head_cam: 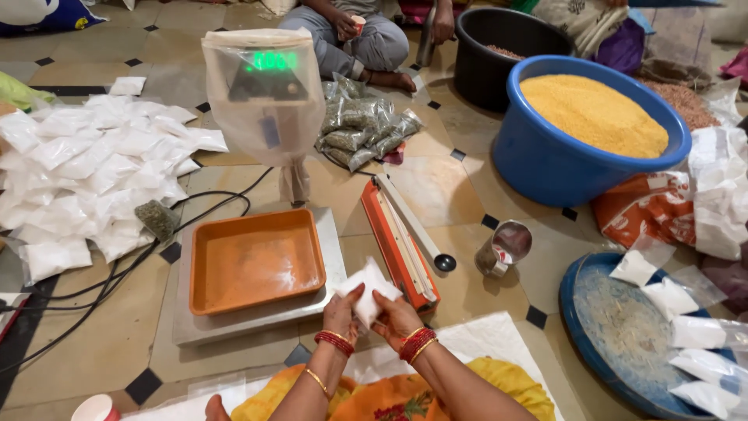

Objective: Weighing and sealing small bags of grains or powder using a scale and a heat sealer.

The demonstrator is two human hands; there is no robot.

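Both my hands hold one small clear packet of white powder point(366, 282) just in front of me. My left hand point(341, 312) grips its lower left side and my right hand point(394, 314) pinches its lower right side. The packet hovers between the weighing scale point(257, 318), which carries an empty orange tray point(255, 260), and an orange heat sealer point(400, 240) lying on the floor to the right. The scale's display point(269, 74) is wrapped in a plastic bag and shows green digits.
A heap of filled white packets point(86, 183) lies at the left. A blue tub of yellow grain point(586, 125), a black tub point(499, 51), a steel cup point(502, 248) and a blue plate with packets point(623, 331) stand at the right. Another person sits at the back point(358, 35).
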